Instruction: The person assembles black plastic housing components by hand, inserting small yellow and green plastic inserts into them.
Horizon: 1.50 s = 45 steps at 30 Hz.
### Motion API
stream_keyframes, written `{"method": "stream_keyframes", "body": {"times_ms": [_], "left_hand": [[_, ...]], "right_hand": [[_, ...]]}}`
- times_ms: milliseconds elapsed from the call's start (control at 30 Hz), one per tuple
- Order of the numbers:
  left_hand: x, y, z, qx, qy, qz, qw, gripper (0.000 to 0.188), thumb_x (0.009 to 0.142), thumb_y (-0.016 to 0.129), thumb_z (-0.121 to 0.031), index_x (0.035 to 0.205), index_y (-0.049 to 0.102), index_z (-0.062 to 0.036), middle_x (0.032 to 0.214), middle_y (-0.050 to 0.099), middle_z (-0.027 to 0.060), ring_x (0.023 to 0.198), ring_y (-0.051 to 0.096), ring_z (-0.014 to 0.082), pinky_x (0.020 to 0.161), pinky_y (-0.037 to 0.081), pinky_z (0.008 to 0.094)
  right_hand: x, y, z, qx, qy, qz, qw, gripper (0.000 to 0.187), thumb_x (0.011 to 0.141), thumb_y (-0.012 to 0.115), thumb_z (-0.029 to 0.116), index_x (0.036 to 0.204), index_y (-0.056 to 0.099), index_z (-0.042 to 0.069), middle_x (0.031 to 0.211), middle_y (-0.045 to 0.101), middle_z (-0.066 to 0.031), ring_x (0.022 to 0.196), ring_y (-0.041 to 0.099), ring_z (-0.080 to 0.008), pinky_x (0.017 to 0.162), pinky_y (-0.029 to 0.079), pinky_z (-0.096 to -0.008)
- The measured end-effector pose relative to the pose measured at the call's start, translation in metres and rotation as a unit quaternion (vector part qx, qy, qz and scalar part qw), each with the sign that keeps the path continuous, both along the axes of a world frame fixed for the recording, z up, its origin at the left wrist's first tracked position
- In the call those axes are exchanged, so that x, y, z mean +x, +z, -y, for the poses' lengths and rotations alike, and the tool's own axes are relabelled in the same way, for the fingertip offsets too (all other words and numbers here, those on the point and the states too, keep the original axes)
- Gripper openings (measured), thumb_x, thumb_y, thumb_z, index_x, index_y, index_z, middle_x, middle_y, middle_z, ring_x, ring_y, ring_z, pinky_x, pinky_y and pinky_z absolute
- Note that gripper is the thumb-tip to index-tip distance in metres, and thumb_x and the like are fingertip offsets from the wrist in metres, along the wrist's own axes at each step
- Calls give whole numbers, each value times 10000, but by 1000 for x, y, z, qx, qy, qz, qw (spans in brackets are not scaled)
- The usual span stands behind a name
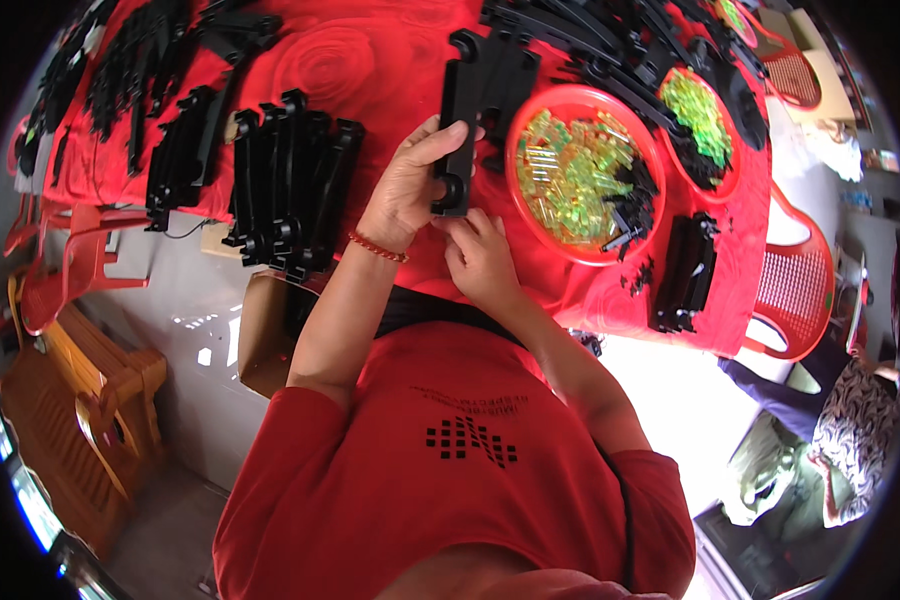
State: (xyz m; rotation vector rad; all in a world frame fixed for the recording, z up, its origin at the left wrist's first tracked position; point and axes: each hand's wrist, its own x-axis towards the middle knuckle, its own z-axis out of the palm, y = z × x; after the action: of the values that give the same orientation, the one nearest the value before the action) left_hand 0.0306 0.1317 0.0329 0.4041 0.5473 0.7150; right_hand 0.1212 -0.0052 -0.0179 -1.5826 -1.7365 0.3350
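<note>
My left hand point(402, 190) grips a long black plastic part point(462, 105), its thumb lying across the front face. The part stands roughly upright in the view, with a round socket near its lower end. Just below that end is my right hand point(485, 262), fingers bent and drawn together at the part's bottom edge. Whatever those fingers hold, if anything, is too small or hidden to make out. To the right, a red basin point(582, 258) contains small yellow-green clear pieces point(560, 185) and small black pieces point(632, 200).
Similar black parts point(285, 180) lie in rows on the red tablecloth point(330, 60), at left and far right. A second red basin point(722, 192) holds green and black pieces. Red chairs point(795, 290) flank the table; another person point(855, 430) is at lower right.
</note>
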Motion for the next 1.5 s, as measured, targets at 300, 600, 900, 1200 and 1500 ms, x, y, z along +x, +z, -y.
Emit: {"method": "stream_keyframes", "body": {"times_ms": [300,600,900,1200,1500], "left_hand": [[-1,-43,15,32,-124,202,971,719,989,524,-483,1498,329,-14,1186,630,162,812,600,151,597,486,239],[4,-56,32,-33,-199,259,945,601,978,509,-298,1475,358,5,1324,581,235,874,652,214,695,541,322],[6,-70,45,-88,-181,189,961,358,979,592,-248,1280,516,-71,1293,593,203,849,662,217,722,553,332],[8,-75,45,-36,-189,203,960,339,950,651,-313,1192,572,-89,1278,602,176,944,687,247,739,580,344],[10,-66,47,-52,-166,170,970,291,977,617,-219,1211,567,-53,1294,598,170,1132,642,310,920,568,428]], "right_hand": [[10,14,13,-47,62,-37,996,275,766,617,-28,1016,659,79,997,583,-114,893,571,-305,779,444,-421],[81,49,22,19,-237,-61,969,197,799,590,-30,978,633,41,901,585,-142,799,599,-326,672,494,-408],[101,29,1,-86,-283,230,927,230,861,685,203,948,574,21,966,591,-193,944,596,-376,835,501,-462],[100,31,-1,-77,-276,259,922,237,848,691,197,932,570,12,936,606,-182,909,609,-352,818,506,-445],[103,36,-2,-93,-244,324,909,161,797,651,94,907,554,29,896,611,-151,857,632,-316,775,522,-414]]}}
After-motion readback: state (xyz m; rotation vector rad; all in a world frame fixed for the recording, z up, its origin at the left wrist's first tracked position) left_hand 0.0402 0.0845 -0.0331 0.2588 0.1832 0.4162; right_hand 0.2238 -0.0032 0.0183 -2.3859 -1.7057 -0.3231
